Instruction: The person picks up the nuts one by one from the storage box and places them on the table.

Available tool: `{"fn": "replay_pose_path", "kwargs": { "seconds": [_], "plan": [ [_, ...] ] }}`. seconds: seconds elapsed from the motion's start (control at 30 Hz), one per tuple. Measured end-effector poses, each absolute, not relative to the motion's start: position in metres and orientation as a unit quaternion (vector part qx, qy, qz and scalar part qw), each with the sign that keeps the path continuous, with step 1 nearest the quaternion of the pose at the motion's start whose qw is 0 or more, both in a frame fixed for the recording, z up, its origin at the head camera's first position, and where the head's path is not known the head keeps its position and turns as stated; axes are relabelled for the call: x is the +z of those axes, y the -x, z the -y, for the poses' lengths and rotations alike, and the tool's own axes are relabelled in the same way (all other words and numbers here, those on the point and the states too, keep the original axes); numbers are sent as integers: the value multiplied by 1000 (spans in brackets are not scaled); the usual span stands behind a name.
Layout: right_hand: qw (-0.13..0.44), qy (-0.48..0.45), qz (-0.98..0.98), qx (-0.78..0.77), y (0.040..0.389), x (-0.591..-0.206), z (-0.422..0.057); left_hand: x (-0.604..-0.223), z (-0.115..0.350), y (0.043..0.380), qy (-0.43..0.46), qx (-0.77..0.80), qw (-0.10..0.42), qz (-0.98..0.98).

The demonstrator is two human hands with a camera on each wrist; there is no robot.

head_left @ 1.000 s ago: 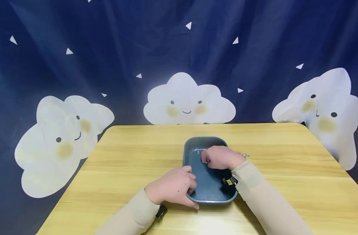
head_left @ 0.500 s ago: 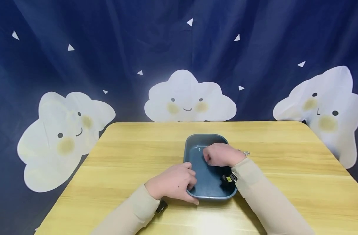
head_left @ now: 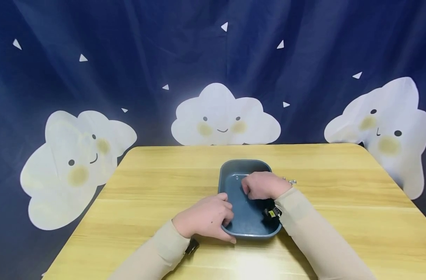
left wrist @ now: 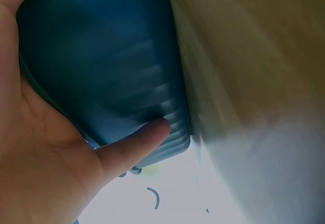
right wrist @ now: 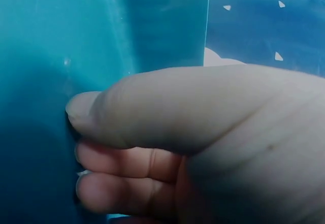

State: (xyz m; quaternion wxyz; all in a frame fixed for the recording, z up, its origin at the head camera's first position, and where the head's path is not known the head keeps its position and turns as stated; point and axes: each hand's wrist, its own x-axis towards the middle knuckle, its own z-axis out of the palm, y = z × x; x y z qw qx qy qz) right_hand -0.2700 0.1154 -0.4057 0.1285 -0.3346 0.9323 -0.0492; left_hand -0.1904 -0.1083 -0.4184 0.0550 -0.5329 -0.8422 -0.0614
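A dark blue rectangular plastic box [head_left: 246, 236] with rounded corners sits on the table. My left hand [head_left: 206, 217] grips its near left wall, fingers over the rim; the thumb presses the ribbed outside in the left wrist view. Inside the box, my right hand [head_left: 263, 185] reaches down with bent fingers. The right wrist view has its thumb and fingertips [right wrist: 94, 188] close together at the box floor, a tiny clear piece [right wrist: 82, 173] glinting beside them, mostly hidden. Another small clear piece [head_left: 237, 177] lies at the box's far end.
Several small clear pieces [head_left: 292, 182] lie on the wooden table [head_left: 157, 182], right of the box and partly behind the right wrist. A dark blue curtain [head_left: 136, 58] with white smiling clouds hangs behind the table.
The right fingertips have sunk slightly toward the box floor, and a glint under them is no longer visible in the head view. The left hand keeps its grip; the head view has shifted slightly.
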Motion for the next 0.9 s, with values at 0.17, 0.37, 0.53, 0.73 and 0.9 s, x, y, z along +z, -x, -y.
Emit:
{"fn": "replay_pose_path", "kwargs": {
  "seconds": [0.17,0.37,0.53,0.73,0.9],
  "plan": [
    [134,327,-935,-43,269,-406,-115,-420,109,191,533,-68,51,842],
    [126,327,-935,-54,269,-406,-115,-419,109,191,528,-67,47,845],
    [137,320,-935,-72,270,-404,-116,-420,109,190,526,-68,43,846],
    [114,315,-936,-108,269,-394,-117,-420,109,190,526,-66,46,846],
    [88,319,-932,-146,263,-377,-121,-419,109,190,528,-64,50,845]
  ]
}}
